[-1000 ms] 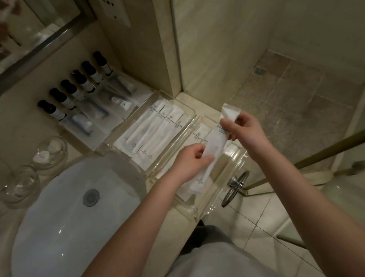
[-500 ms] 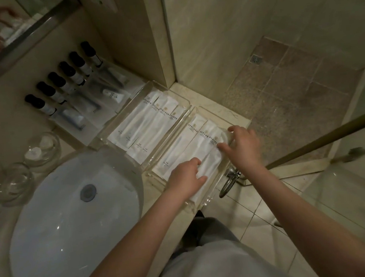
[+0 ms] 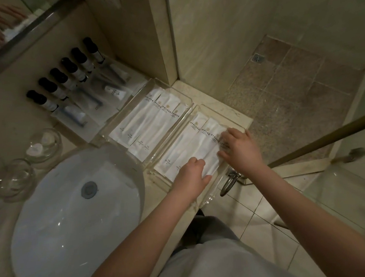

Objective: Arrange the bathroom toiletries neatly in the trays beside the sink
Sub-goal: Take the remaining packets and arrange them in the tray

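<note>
Two clear acrylic trays sit side by side right of the sink. The far tray (image 3: 150, 83) holds several white toiletry packets (image 3: 149, 121) laid in a row. The near tray (image 3: 213, 194) holds three white packets (image 3: 190, 139) side by side. My left hand (image 3: 191, 174) rests flat on the near end of the rightmost packet (image 3: 211, 158). My right hand (image 3: 240, 148) presses fingertips on that packet's far end, by the tray's right wall. Neither hand grips anything.
A third tray (image 3: 116, 100) at the back holds several black-capped bottles (image 3: 69, 71) and small tubes. The white sink basin (image 3: 73, 218) lies left, with two glass bowls (image 3: 43, 144) behind it. The counter edge drops to the tiled floor; a metal ring (image 3: 228, 184) hangs below.
One second ago both hands held a white packet above the near tray. It has been laid down in the tray as its rightmost packet, and both hands now press it flat.
</note>
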Action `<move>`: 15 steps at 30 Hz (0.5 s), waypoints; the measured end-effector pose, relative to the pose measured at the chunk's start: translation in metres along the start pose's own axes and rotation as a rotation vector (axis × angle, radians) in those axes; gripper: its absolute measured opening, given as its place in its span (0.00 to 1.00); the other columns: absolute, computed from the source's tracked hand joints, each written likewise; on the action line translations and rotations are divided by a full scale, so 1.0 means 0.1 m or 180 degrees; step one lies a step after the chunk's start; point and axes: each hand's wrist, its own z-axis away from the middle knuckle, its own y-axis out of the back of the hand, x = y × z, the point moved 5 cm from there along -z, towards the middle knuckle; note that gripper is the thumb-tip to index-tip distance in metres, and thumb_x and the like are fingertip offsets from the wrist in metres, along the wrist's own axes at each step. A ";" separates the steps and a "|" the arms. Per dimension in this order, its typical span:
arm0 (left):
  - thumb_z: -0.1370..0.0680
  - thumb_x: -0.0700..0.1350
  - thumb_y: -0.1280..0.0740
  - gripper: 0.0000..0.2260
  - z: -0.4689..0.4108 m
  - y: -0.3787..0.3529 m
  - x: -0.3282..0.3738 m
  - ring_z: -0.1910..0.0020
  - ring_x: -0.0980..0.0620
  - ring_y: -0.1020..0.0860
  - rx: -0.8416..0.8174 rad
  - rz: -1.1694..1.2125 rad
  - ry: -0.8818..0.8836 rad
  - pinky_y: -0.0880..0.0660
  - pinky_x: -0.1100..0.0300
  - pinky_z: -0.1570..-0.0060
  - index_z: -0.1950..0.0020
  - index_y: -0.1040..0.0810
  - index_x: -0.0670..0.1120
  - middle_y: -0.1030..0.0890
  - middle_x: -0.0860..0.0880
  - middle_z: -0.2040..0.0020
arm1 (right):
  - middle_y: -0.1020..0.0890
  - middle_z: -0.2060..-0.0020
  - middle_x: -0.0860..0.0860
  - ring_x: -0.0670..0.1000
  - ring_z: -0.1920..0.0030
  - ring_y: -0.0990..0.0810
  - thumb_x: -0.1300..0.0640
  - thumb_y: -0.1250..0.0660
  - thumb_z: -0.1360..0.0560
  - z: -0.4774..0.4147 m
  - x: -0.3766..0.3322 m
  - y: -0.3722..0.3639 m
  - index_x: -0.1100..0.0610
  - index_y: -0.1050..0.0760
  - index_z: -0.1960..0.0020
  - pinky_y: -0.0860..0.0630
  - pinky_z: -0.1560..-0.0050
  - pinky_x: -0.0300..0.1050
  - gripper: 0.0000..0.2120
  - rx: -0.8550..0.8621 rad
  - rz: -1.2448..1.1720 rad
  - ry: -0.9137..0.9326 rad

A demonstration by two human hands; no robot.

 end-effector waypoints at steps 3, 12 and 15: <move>0.22 0.53 0.39 0.22 0.05 0.13 -0.10 0.39 0.48 0.29 0.0479 -0.0309 -0.0086 0.29 0.56 0.44 0.31 0.33 0.45 0.30 0.46 0.36 | 0.32 0.29 0.58 0.58 0.30 0.32 0.52 0.33 0.26 -0.03 -0.09 0.03 0.58 0.36 0.29 0.40 0.29 0.58 0.28 0.0028 0.0058 0.0424; 0.21 0.62 0.51 0.34 0.06 -0.16 -0.41 0.25 0.46 0.68 -0.0303 -0.1047 0.0201 0.61 0.48 0.27 0.24 0.65 0.48 0.64 0.48 0.23 | 0.64 0.24 0.52 0.54 0.24 0.65 0.40 0.45 0.22 -0.18 -0.19 -0.25 0.45 0.60 0.24 0.59 0.26 0.58 0.34 -0.1339 0.0816 0.0694; 0.21 0.63 0.52 0.35 0.05 -0.16 -0.44 0.26 0.46 0.69 -0.0322 -0.1136 0.0224 0.62 0.48 0.27 0.25 0.67 0.46 0.66 0.47 0.23 | 0.66 0.25 0.54 0.56 0.25 0.67 0.39 0.48 0.22 -0.16 -0.20 -0.29 0.45 0.63 0.24 0.61 0.26 0.59 0.34 -0.1381 0.0987 0.0749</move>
